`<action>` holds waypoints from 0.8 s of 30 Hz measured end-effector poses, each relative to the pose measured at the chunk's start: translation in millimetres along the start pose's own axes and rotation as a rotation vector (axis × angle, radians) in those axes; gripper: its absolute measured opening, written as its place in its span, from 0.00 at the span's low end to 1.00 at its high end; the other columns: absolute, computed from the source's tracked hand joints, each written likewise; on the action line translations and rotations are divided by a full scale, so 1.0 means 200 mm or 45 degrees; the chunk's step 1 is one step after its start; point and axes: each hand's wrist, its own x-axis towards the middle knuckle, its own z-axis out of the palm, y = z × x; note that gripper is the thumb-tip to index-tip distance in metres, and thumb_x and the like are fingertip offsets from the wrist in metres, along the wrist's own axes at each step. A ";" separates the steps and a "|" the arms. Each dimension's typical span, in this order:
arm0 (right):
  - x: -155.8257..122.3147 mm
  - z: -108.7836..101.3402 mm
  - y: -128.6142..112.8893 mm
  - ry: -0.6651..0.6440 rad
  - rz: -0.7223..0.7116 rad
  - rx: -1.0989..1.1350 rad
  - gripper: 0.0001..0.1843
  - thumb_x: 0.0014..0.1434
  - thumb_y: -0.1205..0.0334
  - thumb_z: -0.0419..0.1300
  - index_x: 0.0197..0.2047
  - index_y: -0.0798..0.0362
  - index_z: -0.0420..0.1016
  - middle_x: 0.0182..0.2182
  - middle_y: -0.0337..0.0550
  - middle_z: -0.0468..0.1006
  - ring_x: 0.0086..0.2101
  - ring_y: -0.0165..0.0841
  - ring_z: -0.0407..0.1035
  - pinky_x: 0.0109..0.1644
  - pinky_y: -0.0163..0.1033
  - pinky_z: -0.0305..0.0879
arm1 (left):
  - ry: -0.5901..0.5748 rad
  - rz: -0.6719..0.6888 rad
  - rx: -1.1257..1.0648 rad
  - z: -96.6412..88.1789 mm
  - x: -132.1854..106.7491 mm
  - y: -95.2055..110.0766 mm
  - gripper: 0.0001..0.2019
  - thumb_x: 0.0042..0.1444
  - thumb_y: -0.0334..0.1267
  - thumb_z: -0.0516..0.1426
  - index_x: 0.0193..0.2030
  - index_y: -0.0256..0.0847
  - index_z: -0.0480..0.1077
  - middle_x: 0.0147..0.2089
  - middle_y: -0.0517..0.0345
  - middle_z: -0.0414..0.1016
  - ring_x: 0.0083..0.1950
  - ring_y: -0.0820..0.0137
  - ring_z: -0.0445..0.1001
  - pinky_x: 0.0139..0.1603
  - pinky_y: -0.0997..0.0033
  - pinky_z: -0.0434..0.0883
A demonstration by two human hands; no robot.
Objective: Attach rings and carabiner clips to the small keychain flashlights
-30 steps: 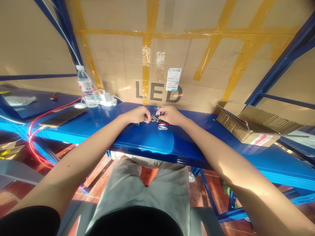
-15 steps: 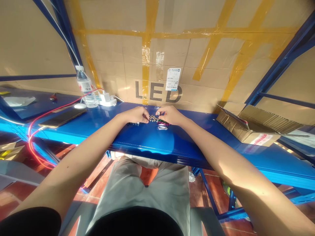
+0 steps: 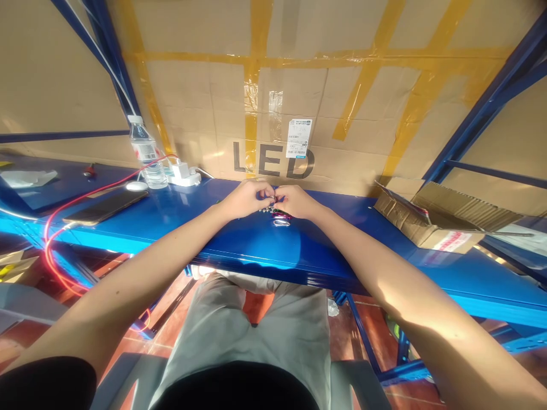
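Observation:
My left hand [image 3: 247, 199] and my right hand [image 3: 294, 201] meet over the blue metal shelf [image 3: 239, 239], fingertips pinched together on small shiny metal pieces too small to name. Under the hands lies a little heap of small metal parts [image 3: 277, 216], some silvery, some pink and green. Both hands have curled fingers, and the heap is partly hidden by them.
A cardboard wall marked LED [image 3: 273, 162] stands behind the shelf. At the left are a water bottle [image 3: 144, 152], a white charger block [image 3: 184, 172], a phone [image 3: 105, 206] and a red cable [image 3: 64, 228]. An open cardboard box [image 3: 444, 219] lies at the right.
My left hand has moved right and slightly up from the shelf surface to meet my right hand; the two now touch at the fingertips. The view has shifted a little.

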 end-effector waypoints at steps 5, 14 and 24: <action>0.00 0.00 -0.01 -0.001 -0.009 0.043 0.05 0.49 0.65 0.61 0.30 0.54 0.78 0.30 0.39 0.78 0.31 0.33 0.68 0.38 0.38 0.61 | -0.016 0.023 0.001 0.01 0.00 -0.01 0.06 0.59 0.39 0.61 0.38 0.40 0.78 0.35 0.56 0.78 0.36 0.69 0.72 0.41 0.68 0.69; -0.01 -0.01 -0.04 0.011 0.032 0.142 0.05 0.49 0.65 0.61 0.29 0.54 0.79 0.28 0.39 0.77 0.31 0.33 0.69 0.35 0.38 0.62 | -0.006 -0.047 0.013 0.00 0.00 -0.01 0.06 0.55 0.37 0.64 0.40 0.40 0.77 0.38 0.56 0.79 0.37 0.69 0.72 0.42 0.68 0.69; 0.01 0.02 -0.06 0.112 0.091 0.335 0.05 0.49 0.64 0.69 0.32 0.54 0.80 0.30 0.42 0.83 0.35 0.39 0.77 0.42 0.43 0.71 | 0.130 -0.428 -0.618 0.03 0.03 -0.06 0.13 0.48 0.41 0.69 0.38 0.36 0.78 0.39 0.51 0.81 0.41 0.68 0.77 0.46 0.63 0.74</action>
